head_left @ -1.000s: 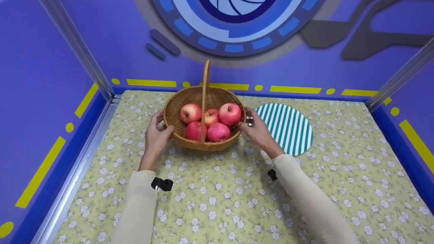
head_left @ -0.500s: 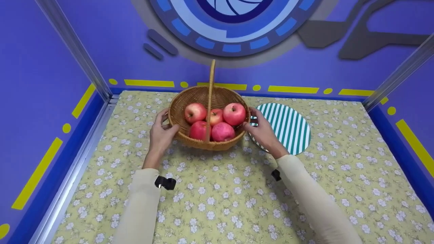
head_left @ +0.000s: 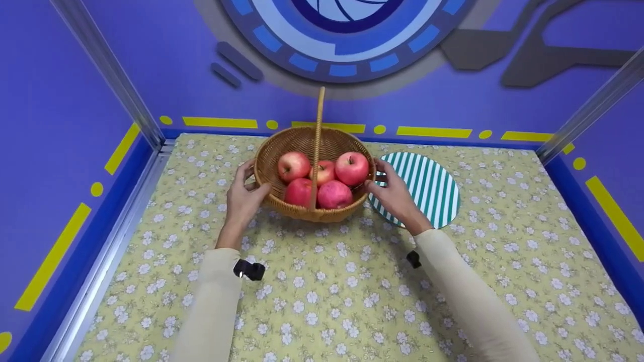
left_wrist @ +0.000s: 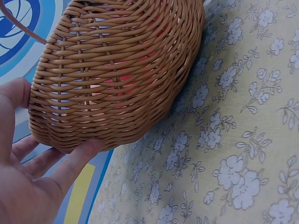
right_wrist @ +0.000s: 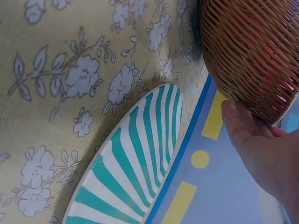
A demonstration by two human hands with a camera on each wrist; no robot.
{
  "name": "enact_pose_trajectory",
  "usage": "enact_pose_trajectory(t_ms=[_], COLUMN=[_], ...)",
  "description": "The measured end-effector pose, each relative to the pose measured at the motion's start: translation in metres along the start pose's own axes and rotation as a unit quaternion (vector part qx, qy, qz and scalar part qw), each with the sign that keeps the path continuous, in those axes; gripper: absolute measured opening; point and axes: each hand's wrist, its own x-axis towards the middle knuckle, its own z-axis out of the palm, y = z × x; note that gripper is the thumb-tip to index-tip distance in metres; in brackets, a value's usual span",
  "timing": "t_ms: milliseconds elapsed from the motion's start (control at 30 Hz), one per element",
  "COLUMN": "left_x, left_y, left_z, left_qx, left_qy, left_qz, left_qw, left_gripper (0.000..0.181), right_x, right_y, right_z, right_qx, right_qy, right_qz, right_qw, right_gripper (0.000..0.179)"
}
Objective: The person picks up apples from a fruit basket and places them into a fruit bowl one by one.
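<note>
A brown wicker basket with a tall arched handle holds several red apples. My left hand grips the basket's left side, thumb at the rim and fingers spread under the outer wall, as the left wrist view shows on the weave. On the opposite side my right hand grips the rim, thumb in front and fingers behind. In the right wrist view the woven wall stands close over the cloth. A round green-and-white striped mat lies just right of the basket, partly behind my right hand.
A yellow floral tablecloth covers the table. Blue-purple panels with yellow dashes rise at the back and both sides. A metal rail runs along the left edge.
Both hands and the basket of apples have shifted a little to the right, toward the striped mat. The mat stays put, and the grip on both sides is kept.
</note>
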Motion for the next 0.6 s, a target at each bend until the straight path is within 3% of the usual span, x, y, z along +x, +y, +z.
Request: enact_pose_trajectory(t_ms=[233, 600], left_x=[-0.004, -0.011], left_y=[-0.004, -0.006], left_z=[0.006, 0.018], left_qx=[-0.022, -0.057], left_qy=[-0.001, 0.044], left_qz=[0.002, 0.004], left_qw=[0.9997, 0.9974], left_gripper=[0.072, 0.070], right_x=[-0.003, -0.007], right_y=[0.004, 0.009], right_z=[-0.001, -0.003], right_qx=[-0.001, -0.021], right_qy=[0.005, 0.000], right_qz=[-0.007, -0.013], right_qw=[1.0000, 0.9997], right_gripper=[0.071, 0.073])
